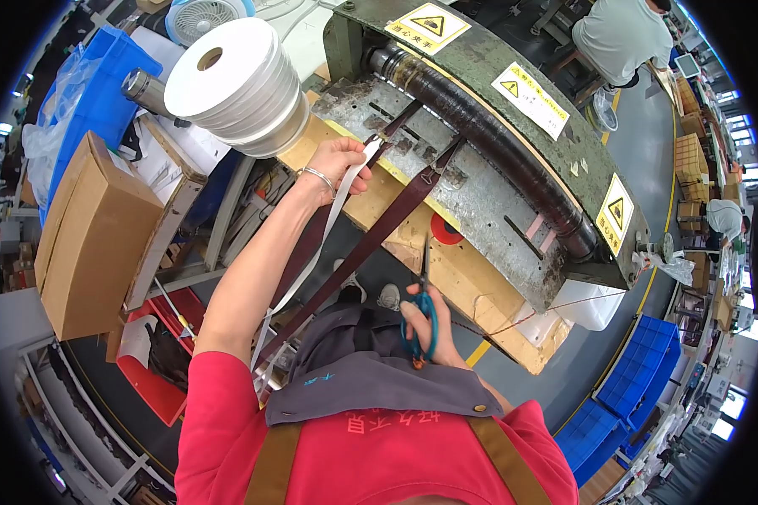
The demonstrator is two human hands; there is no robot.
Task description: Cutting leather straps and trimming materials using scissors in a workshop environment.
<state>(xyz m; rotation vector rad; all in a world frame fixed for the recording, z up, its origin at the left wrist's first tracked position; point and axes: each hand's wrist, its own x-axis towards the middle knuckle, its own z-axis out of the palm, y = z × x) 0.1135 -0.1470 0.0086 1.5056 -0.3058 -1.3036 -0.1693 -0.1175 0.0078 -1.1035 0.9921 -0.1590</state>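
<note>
My left hand (340,171) is closed on a white ribbon (328,227) at the near edge of a metal plate (480,219); the ribbon trails down toward my body. Just beyond my fingers is the end of one maroon strap (306,240). A second maroon strap (381,223) runs from the dark steel roller (505,135) diagonally down past my wrist, with a small metal piece at its upper part. My right hand (425,332) grips scissors (424,303) with teal handles, blades pointing up over the wooden board (514,332) beside a red ring (446,230).
A green machine housing (581,143) spans the upper right. A white tape roll (223,71), small fan (202,21), cardboard box (97,236) and blue bin (97,97) crowd the left. Blue crates (636,370) stand lower right. Two people (615,34) (724,219) are at the right.
</note>
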